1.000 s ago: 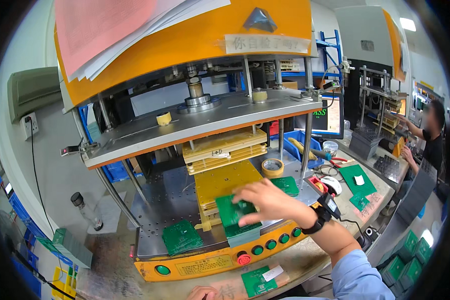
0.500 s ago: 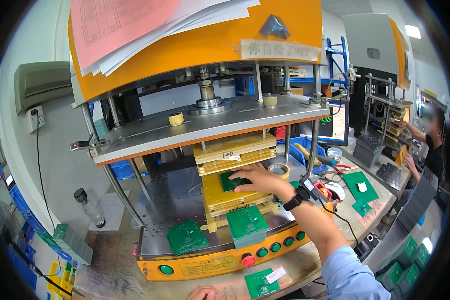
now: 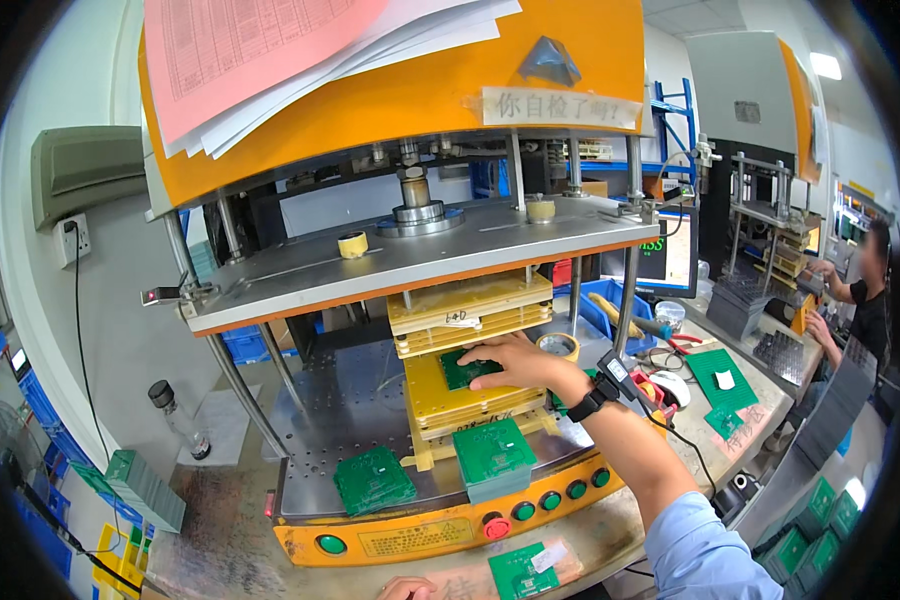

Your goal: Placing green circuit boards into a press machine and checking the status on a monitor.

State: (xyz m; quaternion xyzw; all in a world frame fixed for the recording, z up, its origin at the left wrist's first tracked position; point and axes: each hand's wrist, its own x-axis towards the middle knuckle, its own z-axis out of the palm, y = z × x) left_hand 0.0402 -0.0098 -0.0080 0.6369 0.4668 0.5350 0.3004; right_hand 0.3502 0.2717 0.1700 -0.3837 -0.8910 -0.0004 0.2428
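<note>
My right hand [image 3: 518,364] reaches in between the plates of an orange press. Its thumb and fingers grip a small green circuit board [image 3: 457,372] lying on the yellow fixture plate [image 3: 440,402]. The palm covers part of that board. Just above hangs the yellow upper fixture [image 3: 465,300]. In front of the lower fixture stands a neat stack of green circuit boards [image 3: 494,458]; a looser pile of circuit boards [image 3: 373,478] lies to its left. My left hand [image 3: 407,588] shows only in part at the bottom edge, its fingers mostly cut off.
Green push buttons [image 3: 551,500] and a red emergency stop button [image 3: 496,525] line the press front. Steel posts [image 3: 625,300] flank the fixture. A tape roll [image 3: 558,345] sits behind my right wrist. A labelled green board [image 3: 526,572] lies at the front. Another person [image 3: 865,290] works far right.
My right hand stays on the circuit board over the fixture, with hardly any shift. My left hand has barely moved. The view has tilted very slightly.
</note>
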